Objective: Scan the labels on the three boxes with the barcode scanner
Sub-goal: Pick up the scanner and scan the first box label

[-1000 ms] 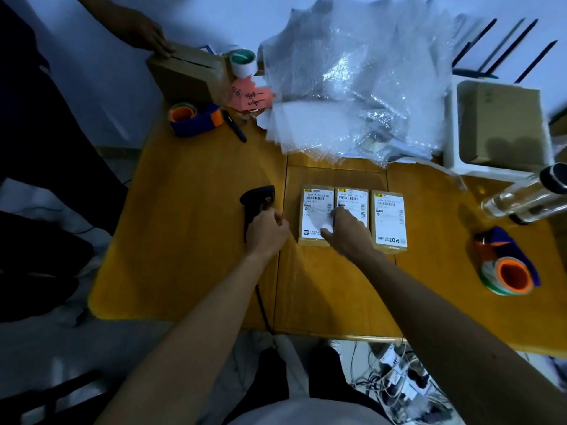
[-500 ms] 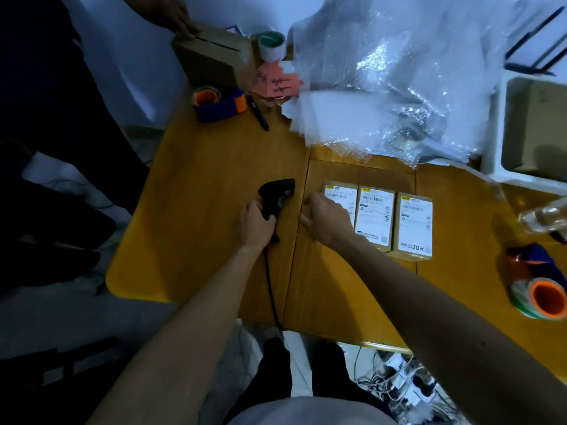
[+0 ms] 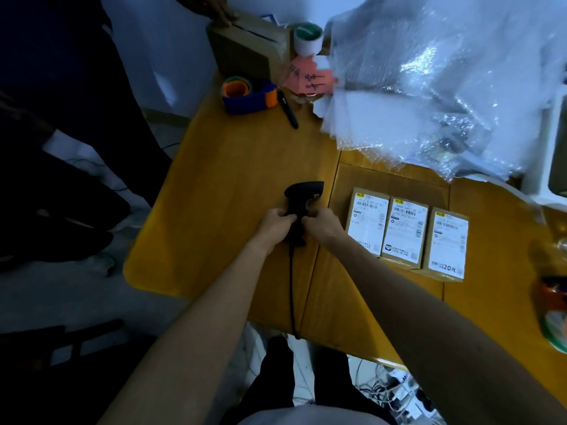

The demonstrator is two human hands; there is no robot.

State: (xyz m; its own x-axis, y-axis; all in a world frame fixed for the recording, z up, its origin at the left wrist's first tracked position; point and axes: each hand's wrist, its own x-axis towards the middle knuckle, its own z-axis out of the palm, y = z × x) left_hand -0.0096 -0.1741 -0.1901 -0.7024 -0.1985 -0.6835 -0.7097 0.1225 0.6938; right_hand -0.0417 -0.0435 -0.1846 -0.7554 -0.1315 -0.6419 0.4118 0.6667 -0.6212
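A black corded barcode scanner [image 3: 302, 196] lies on the yellow table [image 3: 233, 179], its cable running off the near edge. My left hand [image 3: 273, 223] grips its handle from the left. My right hand [image 3: 323, 223] closes on the handle from the right. Three small cardboard boxes with white labels stand side by side just right of my hands: the left box [image 3: 366, 220], the middle box [image 3: 403, 231] and the right box [image 3: 446, 243]. All labels face up.
A heap of bubble wrap [image 3: 429, 81] covers the far right. At the far left stand a blue-orange tape dispenser [image 3: 247, 93], a black pen [image 3: 288, 108], a tape roll [image 3: 307, 38] and a cardboard box [image 3: 248, 49] under another person's hand [image 3: 219, 10].
My right hand left the box labels and moved left onto the scanner handle. My left hand stayed on the scanner. The camera view shifted to the left.
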